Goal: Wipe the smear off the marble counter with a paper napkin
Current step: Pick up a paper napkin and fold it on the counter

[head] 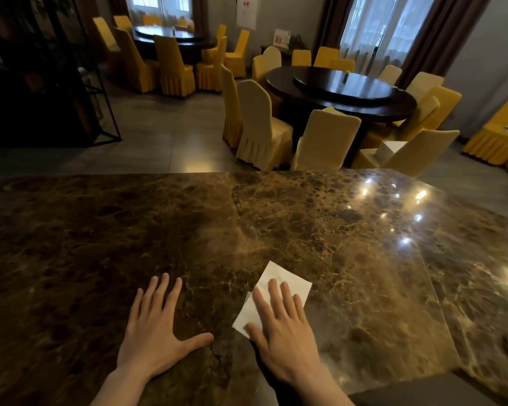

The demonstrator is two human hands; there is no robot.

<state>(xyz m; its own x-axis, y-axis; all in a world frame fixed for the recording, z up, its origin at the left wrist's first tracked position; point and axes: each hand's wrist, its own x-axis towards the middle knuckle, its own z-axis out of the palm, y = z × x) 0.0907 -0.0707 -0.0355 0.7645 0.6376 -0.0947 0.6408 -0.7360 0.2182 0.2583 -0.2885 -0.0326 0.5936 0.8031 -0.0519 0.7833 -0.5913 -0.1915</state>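
A dim dining hall fills the upper half of the frame: a round dark table (340, 92) with a raised turning centre sits at upper right, ringed by chairs in pale and yellow covers (261, 124), and a second round table (170, 36) stands farther back at upper left before curtained windows. Across the lower half runs the brown, veined marble bench (276, 218), glossy, with small bright reflections of lights toward its right side.

The left hand (156, 329) lies flat on the bare marble at lower centre, fingers spread wide and thumb pointing right, holding nothing. Just to its right, the right hand (282, 329) is also flat with fingers splayed, its palm and fingers pressing down on a white paper napkin (285, 276). The napkin lies flat on the bench, tilted, its far corner reaching past the fingertips toward the upper right and its near corner showing beside the thumb. No smear can be made out on the patterned stone.
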